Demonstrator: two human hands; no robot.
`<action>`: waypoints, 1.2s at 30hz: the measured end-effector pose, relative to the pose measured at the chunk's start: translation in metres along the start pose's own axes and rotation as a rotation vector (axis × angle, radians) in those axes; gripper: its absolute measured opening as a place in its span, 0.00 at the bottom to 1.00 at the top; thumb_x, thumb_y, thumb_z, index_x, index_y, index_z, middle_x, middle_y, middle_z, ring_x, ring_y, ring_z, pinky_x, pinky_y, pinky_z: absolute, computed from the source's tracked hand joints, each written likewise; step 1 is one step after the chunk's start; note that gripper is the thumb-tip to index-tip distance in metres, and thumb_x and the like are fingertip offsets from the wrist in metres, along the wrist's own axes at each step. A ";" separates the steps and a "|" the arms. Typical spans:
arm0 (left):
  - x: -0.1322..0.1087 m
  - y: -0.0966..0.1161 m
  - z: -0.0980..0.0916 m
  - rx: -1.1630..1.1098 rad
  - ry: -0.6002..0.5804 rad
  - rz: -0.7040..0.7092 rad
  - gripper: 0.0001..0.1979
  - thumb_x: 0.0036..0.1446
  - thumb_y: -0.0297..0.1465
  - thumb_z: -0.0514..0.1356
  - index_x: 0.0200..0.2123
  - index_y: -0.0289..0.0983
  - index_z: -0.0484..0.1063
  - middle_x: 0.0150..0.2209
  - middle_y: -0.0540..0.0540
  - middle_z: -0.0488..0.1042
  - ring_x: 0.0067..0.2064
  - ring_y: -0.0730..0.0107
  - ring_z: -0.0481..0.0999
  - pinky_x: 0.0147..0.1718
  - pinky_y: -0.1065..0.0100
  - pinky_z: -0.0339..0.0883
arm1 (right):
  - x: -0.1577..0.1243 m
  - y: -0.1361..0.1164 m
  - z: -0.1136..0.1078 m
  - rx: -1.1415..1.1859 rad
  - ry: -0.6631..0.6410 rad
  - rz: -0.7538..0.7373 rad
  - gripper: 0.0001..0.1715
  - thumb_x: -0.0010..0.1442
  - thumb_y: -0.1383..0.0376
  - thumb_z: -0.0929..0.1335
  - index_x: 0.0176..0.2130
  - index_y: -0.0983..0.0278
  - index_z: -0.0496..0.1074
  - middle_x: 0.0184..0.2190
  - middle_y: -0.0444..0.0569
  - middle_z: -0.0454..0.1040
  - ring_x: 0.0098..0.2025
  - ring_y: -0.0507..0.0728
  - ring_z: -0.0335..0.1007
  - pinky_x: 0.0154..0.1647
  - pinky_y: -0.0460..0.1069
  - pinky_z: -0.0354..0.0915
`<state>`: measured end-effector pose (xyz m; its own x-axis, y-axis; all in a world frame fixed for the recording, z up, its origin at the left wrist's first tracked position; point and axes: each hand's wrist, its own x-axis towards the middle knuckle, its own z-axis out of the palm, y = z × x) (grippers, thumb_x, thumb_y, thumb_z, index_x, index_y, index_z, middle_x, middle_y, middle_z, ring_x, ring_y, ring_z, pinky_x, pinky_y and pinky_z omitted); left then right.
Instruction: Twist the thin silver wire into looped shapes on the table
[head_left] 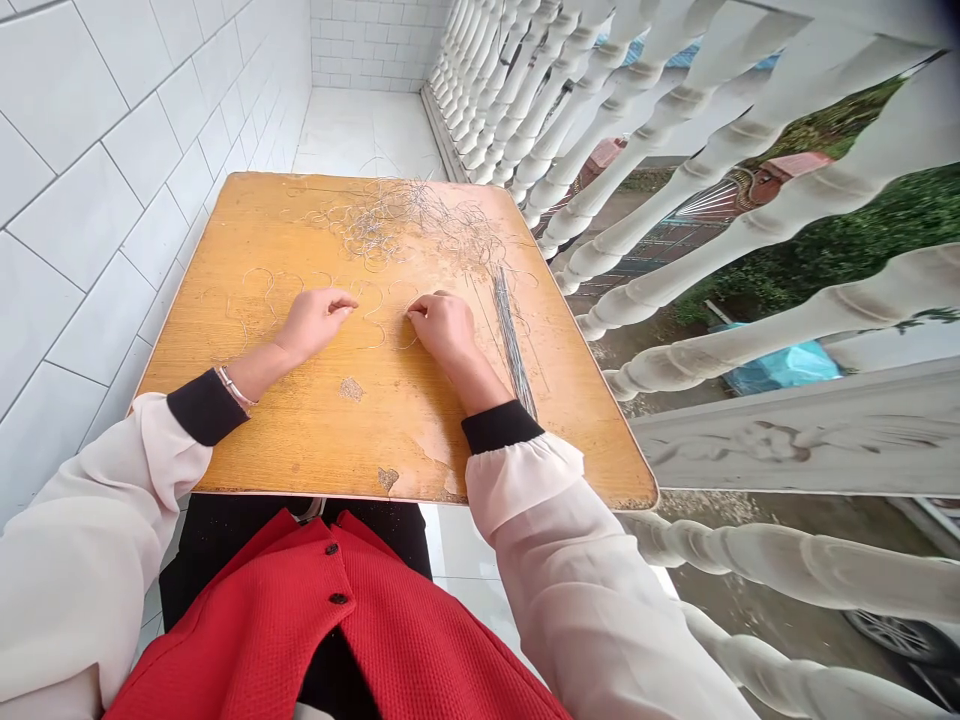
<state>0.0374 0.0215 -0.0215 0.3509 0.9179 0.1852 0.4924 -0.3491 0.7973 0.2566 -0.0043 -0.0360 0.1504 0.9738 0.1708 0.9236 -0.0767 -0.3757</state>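
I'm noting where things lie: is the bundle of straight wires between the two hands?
No, the bundle lies to the right of the right hand, beyond the space between it and the left hand.

White balusters (pixel 832 305) stand opposite a tiled wall (pixel 82 215).

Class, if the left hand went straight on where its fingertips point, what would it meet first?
The left hand would probably meet the thin curved wire just beyond its fingertips, before the right hand; its height above the tabletop is unclear, so it might pass over.
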 end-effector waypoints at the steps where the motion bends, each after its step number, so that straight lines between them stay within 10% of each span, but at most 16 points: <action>1: -0.002 -0.001 -0.001 0.002 -0.002 0.000 0.10 0.58 0.23 0.60 0.40 0.34 0.81 0.43 0.42 0.83 0.44 0.67 0.81 0.49 0.64 0.72 | 0.000 0.000 0.001 -0.006 0.003 0.002 0.15 0.59 0.70 0.65 0.39 0.67 0.82 0.41 0.59 0.80 0.42 0.62 0.73 0.44 0.53 0.64; 8: -0.003 -0.008 -0.011 0.104 0.003 0.050 0.14 0.61 0.22 0.57 0.44 0.34 0.80 0.45 0.41 0.82 0.47 0.65 0.81 0.50 0.63 0.71 | 0.000 0.007 0.005 0.073 0.016 -0.038 0.14 0.59 0.69 0.67 0.42 0.65 0.82 0.41 0.56 0.79 0.43 0.62 0.74 0.46 0.53 0.65; 16: -0.002 0.007 0.022 0.593 -0.310 0.444 0.18 0.64 0.24 0.56 0.55 0.35 0.75 0.62 0.35 0.71 0.65 0.54 0.69 0.62 0.51 0.60 | -0.003 -0.004 0.008 0.017 0.000 -0.069 0.17 0.61 0.68 0.64 0.42 0.64 0.83 0.41 0.56 0.80 0.41 0.61 0.73 0.44 0.53 0.65; 36: -0.013 0.004 0.018 0.850 -0.258 0.391 0.16 0.68 0.30 0.53 0.50 0.26 0.75 0.51 0.32 0.76 0.52 0.52 0.73 0.49 0.57 0.61 | 0.002 -0.019 0.009 -0.107 0.055 -0.011 0.20 0.60 0.70 0.62 0.38 0.66 0.83 0.38 0.59 0.79 0.34 0.60 0.70 0.33 0.52 0.59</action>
<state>0.0488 0.0044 -0.0312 0.7260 0.6741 0.1361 0.6798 -0.7334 0.0059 0.2357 0.0009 -0.0369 0.1559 0.9618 0.2249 0.9572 -0.0909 -0.2748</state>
